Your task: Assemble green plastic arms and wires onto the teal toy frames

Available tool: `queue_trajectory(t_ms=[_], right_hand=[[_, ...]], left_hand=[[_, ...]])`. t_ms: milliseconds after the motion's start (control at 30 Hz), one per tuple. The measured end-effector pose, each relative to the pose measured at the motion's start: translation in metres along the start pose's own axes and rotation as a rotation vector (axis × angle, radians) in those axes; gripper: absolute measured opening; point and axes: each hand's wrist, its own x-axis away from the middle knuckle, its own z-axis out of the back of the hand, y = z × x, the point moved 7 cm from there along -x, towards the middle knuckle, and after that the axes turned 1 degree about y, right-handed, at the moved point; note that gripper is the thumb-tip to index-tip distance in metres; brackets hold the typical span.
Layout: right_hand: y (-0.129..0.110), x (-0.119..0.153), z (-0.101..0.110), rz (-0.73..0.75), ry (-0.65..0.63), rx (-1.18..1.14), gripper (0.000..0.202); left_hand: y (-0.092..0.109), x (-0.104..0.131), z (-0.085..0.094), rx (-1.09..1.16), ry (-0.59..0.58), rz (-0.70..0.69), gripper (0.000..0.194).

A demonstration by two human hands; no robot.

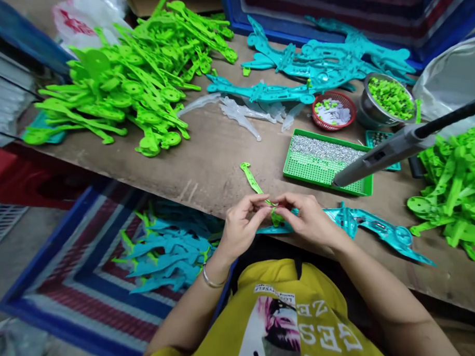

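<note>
"At the front edge of the table (205, 153), what's in the fingers?"

"The left hand (241, 222) and right hand (309, 219) both pinch a green piece (255, 184), thumbs and fingers closed on it. Its far end sticks out over the table; fingertips cover the middle, so I can't tell whether it's one part or two."

"And the blue part (385, 231)?"

"Just beneath the hands, partly hidden by the right one."

"Anything else covered?"

"One corner of the green tray (313, 166), behind a grey tool (388, 153) whose cable leaves view at right."
</note>
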Motion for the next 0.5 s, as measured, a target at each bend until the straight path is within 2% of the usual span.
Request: queue_trajectory(t_ms=[167, 333, 400, 500], right_hand=[[0.014, -0.002, -0.002, -0.092, -0.053, 0.022, 0.015], [0.021, -0.002, 0.003, -0.066, -0.049, -0.015, 0.045], [0.023, -0.001, 0.006, -0.040, -0.014, -0.041, 0.039], [0.027, -0.002, 0.010, -0.049, 0.059, -0.042, 0.016]], left_hand=[[-0.020, 0.001, 0.000, 0.009, -0.100, 0.081, 0.024], [-0.033, -0.004, 0.000, 0.183, -0.036, 0.181, 0.030], [-0.038, -0.005, -0.001, 0.254, -0.029, 0.222, 0.032], [-0.042, -0.007, -0.003, 0.274, -0.038, 0.241, 0.034]])
